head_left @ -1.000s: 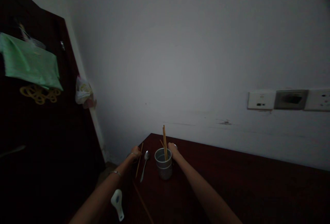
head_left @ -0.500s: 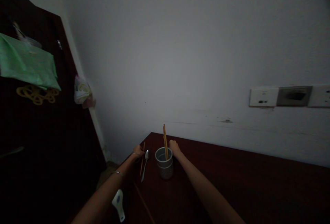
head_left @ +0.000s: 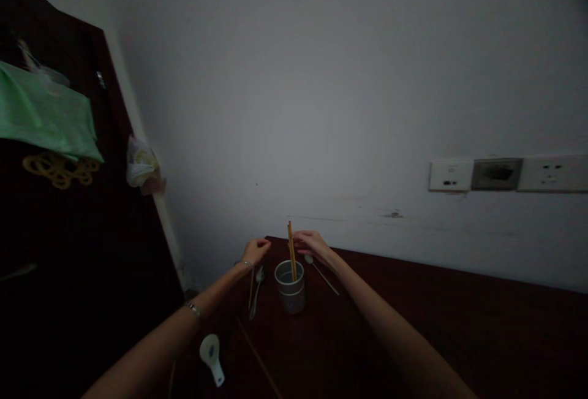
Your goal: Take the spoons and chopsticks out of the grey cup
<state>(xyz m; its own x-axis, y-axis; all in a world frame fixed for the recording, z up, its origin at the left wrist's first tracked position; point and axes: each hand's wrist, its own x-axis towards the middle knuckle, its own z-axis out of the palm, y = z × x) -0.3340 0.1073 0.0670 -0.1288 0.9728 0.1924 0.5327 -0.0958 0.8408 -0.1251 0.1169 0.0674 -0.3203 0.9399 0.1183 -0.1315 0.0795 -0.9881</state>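
Observation:
A grey metal holder (head_left: 291, 295) stands upright on the dark red table, with light wooden chopsticks (head_left: 292, 249) rising out of it. My right hand (head_left: 312, 243) is just behind the holder, its fingers apart and their tips close to the chopsticks; whether they touch is unclear. Under that hand lies a long-handled spoon (head_left: 325, 276). My left hand (head_left: 256, 252) hovers at the left, fingers loosely curled toward the holder, nothing visible in them. Below its wrist lie a chopstick (head_left: 251, 292) and a metal fork (head_left: 256, 295).
Nearer me lie a white soup spoon (head_left: 211, 356) and a long thin brown stick (head_left: 257, 356). The wall (head_left: 321, 111) rises right behind the table (head_left: 413, 301). At the left is a dark door (head_left: 92, 252) with a green cloth (head_left: 46, 111) hanging on it.
My left hand has lifted off the chopstick and moved a little right. My right hand has come up from beside the holder toward the chopsticks, uncovering the long-handled spoon.

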